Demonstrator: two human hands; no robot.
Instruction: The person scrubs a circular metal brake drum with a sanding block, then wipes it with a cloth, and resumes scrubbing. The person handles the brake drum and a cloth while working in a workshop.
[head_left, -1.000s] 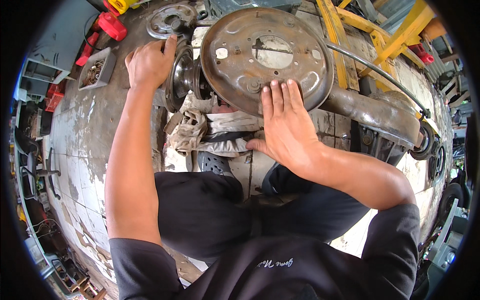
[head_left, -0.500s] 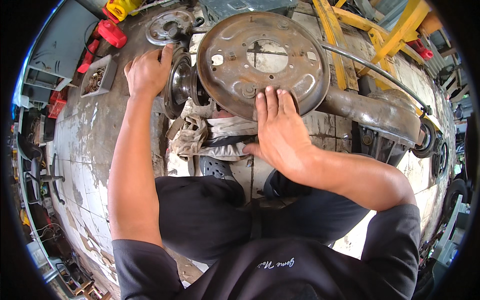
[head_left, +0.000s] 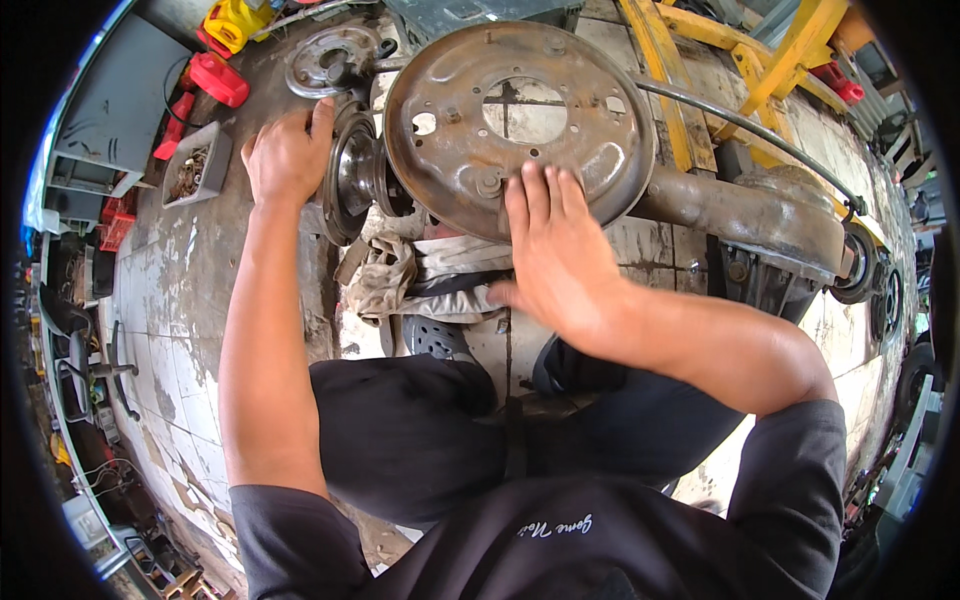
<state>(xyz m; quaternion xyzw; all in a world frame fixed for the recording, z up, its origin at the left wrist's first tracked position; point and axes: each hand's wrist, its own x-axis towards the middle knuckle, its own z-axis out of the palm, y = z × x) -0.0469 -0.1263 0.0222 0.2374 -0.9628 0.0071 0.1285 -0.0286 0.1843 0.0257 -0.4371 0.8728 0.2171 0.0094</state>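
A large round rusty-brown metal backing plate stands in front of me, with a big central hole and smaller holes around it. My right hand lies stretched out with its fingers against the plate's lower face; its thumb is slightly blurred. To the left of the plate, my left hand is curled at the outer edge of a greasy wheel hub, thumb pointing away from me. Its fingertips are hidden. A thick axle housing runs from the plate to the right. Below the plate hangs a bunched beige cloth.
Another round metal plate lies at the far left. A grey box of small parts and a red container are on the left floor. Yellow metal stands and a long rod lie beyond the axle housing.
My right hand has shifted slightly away from me along the plate's face. My left hand stays at the hub. The whole view has moved a little.
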